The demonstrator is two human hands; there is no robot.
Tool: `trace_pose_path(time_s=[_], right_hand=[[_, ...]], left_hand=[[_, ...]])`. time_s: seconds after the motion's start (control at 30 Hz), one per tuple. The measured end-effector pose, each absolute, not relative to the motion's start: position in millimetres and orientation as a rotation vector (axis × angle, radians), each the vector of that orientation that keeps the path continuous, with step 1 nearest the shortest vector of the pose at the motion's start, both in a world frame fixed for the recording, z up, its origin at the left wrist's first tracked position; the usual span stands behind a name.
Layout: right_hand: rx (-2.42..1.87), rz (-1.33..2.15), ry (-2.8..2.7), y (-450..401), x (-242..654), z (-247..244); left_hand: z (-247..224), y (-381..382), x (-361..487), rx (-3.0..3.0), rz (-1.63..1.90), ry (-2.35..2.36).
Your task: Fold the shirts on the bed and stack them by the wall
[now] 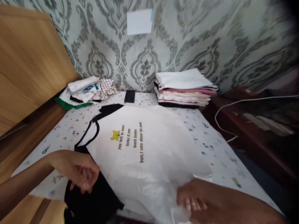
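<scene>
A white T-shirt (pixel 158 133) with black sleeves and a black-edged neckline is spread on the bed, its neck toward the left. On its front are a yellow bear head and several lines of dark lettering. My left hand (pixel 80 174) is over the near black sleeve (pixel 95 199), its fingers curled closed; whether they pinch the cloth is hidden. At the shirt's lower right, my right hand (pixel 196 199) is closed on the white fabric near the hem, somewhat blurred. The cloth beside it is rumpled.
Folded clothes (pixel 184 88) form a tall stack at the back right. A smaller pile of clothes (pixel 88 90) lies back left, near a wooden panel (pixel 30 62). Between them is a flat black object (pixel 129 96). A white cable (pixel 218 113) hangs over dark furniture at right.
</scene>
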State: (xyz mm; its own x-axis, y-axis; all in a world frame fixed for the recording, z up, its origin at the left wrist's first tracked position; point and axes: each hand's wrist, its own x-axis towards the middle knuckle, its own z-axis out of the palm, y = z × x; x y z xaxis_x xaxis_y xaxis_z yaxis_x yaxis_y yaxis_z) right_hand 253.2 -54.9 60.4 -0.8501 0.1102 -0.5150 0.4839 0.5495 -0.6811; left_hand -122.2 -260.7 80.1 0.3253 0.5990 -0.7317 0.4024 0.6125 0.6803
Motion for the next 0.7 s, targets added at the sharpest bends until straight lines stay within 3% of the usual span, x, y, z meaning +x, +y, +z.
trace_pose_path(time_s=[0.13, 0.27, 0.33, 0.5, 0.7], right_hand=[[0.504, -1.194, 2.699, 17, 195, 50], [0.918, -0.404, 3.087, 96, 113, 30], [0.986, -0.279, 3.078, 123, 78, 17], [1.028, -0.108, 3.005, 158, 41, -6], [1.045, 0.014, 2.948, 160, 58, 1]], left_hand=[[75, -180, -175, 1.242, 0.417, 1.605], [51, -85, -240, 1.38, 0.787, 2.303], [36, -51, -256, 1.415, 0.776, 2.385], [18, -30, -259, 1.545, 0.622, 2.247], [33, -91, -228, 1.63, 0.411, 1.797]])
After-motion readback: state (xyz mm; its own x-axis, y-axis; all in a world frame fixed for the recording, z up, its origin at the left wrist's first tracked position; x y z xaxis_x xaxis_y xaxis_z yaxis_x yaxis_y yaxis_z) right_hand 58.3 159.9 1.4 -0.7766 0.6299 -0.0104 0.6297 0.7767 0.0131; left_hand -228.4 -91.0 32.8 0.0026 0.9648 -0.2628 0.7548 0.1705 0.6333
